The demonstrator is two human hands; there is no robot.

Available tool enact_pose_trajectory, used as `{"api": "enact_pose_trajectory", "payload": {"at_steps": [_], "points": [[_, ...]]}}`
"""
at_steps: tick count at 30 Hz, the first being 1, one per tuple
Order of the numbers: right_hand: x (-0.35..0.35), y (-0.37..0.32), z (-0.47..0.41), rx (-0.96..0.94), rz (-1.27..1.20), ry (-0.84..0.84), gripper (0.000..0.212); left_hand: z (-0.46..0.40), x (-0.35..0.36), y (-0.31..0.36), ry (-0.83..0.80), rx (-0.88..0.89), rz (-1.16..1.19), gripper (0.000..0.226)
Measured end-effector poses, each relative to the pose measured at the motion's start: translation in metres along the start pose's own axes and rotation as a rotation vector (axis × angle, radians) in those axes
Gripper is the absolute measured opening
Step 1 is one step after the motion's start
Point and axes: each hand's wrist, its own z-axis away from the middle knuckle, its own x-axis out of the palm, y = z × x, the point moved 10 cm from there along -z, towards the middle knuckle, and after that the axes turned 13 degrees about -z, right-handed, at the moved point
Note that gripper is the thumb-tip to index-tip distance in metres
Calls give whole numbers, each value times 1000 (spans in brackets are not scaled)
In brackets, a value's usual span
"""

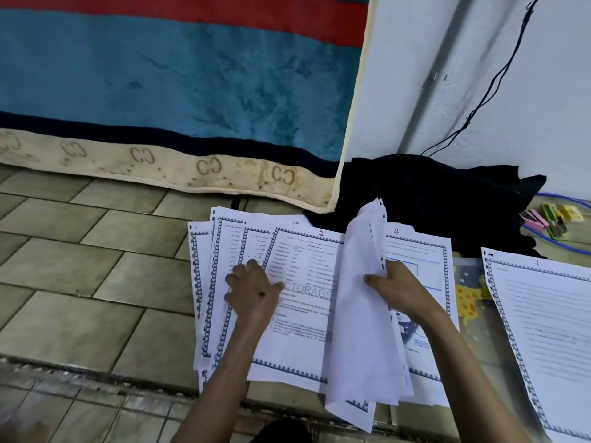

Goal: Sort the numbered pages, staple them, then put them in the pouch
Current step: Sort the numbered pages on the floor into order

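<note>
1. A tiled floor (80,251) fills the left and lower part of the frame, with a striped blue and red mattress (176,84) standing along the upper left.
2. At lower centre, a fanned stack of pages (208,282) lies on the floor, their patterned borders stepping out to the left.
3. The left hand (252,287) rests on that fan, palm down with the fingers spread and the thumb reaching right onto the page numbered 2 (303,330). That page lies on top, directly under and to the right of the hand.
4. Just right of centre, a few lifted sheets (361,314) stand up on edge, their blank backs facing the camera and their perforated edge curling at the top.
5. The right hand (396,289) pinches these sheets from the right side, thumb in front and fingers hidden behind the paper.
6. Under that hand lies the page numbered 4 (422,251), flat, partly covered by the lifted sheets.
7. Behind it, at upper centre right, a black cloth (431,193) is bunched against the white wall (543,91), with a thin black cable (492,78) running down to it.
8. At the lower right, another page (550,330) lies apart from the rest, over a clear pouch (470,298) with a yellow print.
9. At the far right edge, small coloured items (547,215) lie on the floor; I cannot tell what they are.
</note>
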Motion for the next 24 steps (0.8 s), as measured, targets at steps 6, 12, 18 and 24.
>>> {"api": "enact_pose_trajectory", "payload": {"at_steps": [6, 12, 18, 24], "points": [[19, -11, -8, -33, 139, -19, 20, -19, 2, -8, -168, 39, 378, 57], [58, -19, -8, -69, -45, -115, 79, -33, -14, -54, -186, 24, 552, 37], [69, 9, -15, -112, 483, 133, 65, -46, -14, -87, -150, 7, 658, 18], [65, 60, -16, -67, 646, 250, 85, -35, -56, -99, -2, 10, 650, 22]]}}
